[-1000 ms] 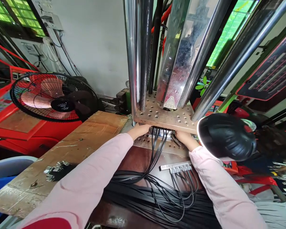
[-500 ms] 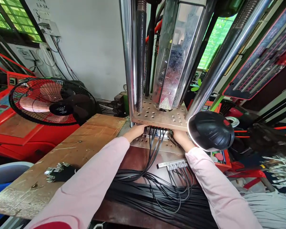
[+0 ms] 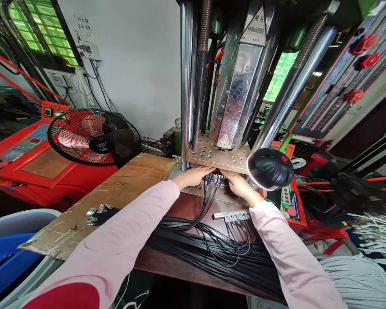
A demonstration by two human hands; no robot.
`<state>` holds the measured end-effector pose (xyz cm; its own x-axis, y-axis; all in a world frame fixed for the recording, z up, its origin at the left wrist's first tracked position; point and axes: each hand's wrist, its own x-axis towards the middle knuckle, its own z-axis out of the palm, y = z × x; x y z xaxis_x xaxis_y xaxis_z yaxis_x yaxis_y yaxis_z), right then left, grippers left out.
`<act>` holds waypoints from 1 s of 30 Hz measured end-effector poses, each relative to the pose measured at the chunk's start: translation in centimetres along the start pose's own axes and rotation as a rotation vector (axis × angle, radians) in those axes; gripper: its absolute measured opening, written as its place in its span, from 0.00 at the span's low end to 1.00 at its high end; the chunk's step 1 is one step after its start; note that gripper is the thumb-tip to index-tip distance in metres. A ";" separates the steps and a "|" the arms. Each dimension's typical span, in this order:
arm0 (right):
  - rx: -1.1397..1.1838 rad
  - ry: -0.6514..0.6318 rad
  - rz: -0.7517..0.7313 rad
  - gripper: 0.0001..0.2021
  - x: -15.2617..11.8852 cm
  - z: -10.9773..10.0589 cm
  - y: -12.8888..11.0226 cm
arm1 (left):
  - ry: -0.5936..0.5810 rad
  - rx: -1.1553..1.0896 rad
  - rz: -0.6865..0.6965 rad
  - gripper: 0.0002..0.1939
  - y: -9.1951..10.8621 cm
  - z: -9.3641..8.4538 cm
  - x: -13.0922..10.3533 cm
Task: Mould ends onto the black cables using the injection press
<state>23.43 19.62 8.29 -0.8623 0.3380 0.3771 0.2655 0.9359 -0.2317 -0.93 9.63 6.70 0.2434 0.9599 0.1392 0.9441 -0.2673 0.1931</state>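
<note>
My left hand (image 3: pixel 196 176) reaches under the perforated upper plate (image 3: pixel 217 160) of a press, its fingers stretched inward and flat. From the other side my right hand (image 3: pixel 238 185) does the same, fingers extended towards the middle. Both hands are over or beside a metal mould (image 3: pixel 216 179), largely hidden by the fingers and plate. Black cables (image 3: pixel 207 195) run from the mould down to the table. Nearer me lies a metal bar (image 3: pixel 231 216) marked with a date, with several connectors and cable ends along it. The fingertips are partly in shadow; nothing is visibly held.
A black lamp (image 3: pixel 270 169) hangs just right of my right hand. Steel columns (image 3: pixel 187 86) flank the press. A bundle of black cables (image 3: pixel 193 249) lies across the table front. A wooden board (image 3: pixel 131 180) with metal connectors (image 3: pixel 99 213) and a fan (image 3: pixel 96 139) are left.
My right hand has moved inward and left under the plate, and its fingers now show. My left fingers reach further in. The view has shifted.
</note>
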 end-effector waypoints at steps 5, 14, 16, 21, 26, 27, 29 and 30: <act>0.028 -0.127 -0.026 0.31 1.4 0.8 -1.6 | -0.023 0.025 0.057 0.39 0.5 1.7 0.4; -0.114 -0.109 0.127 0.27 -12.0 -7.4 -1.3 | -0.025 -0.060 -0.182 0.32 1.8 -5.7 -13.2; -0.180 -0.158 0.214 0.32 -19.1 -8.6 -2.9 | -0.035 -0.043 -0.226 0.36 2.8 -5.9 -20.2; -0.345 -0.110 0.302 0.47 -31.0 -5.6 -8.7 | 0.044 0.080 -0.361 0.54 6.6 -0.9 -31.2; -0.446 -0.026 0.438 0.44 -29.7 -0.5 -12.8 | 0.176 0.269 -0.547 0.51 11.0 3.2 -29.9; -0.448 -0.010 0.459 0.45 -29.1 0.0 -13.1 | 0.197 0.292 -0.574 0.50 11.6 3.4 -29.3; -0.452 0.025 0.488 0.46 -28.4 0.5 -13.4 | 0.247 0.313 -0.605 0.51 12.3 3.6 -28.5; -0.453 0.034 0.492 0.46 -28.3 0.5 -13.5 | 0.265 0.311 -0.604 0.52 12.4 3.5 -28.4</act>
<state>44.07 -2.67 0.30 -0.5828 0.7318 0.3532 0.7853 0.6190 0.0131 4.68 -20.62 1.72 -0.3652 0.8690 0.3340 0.9257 0.3769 0.0316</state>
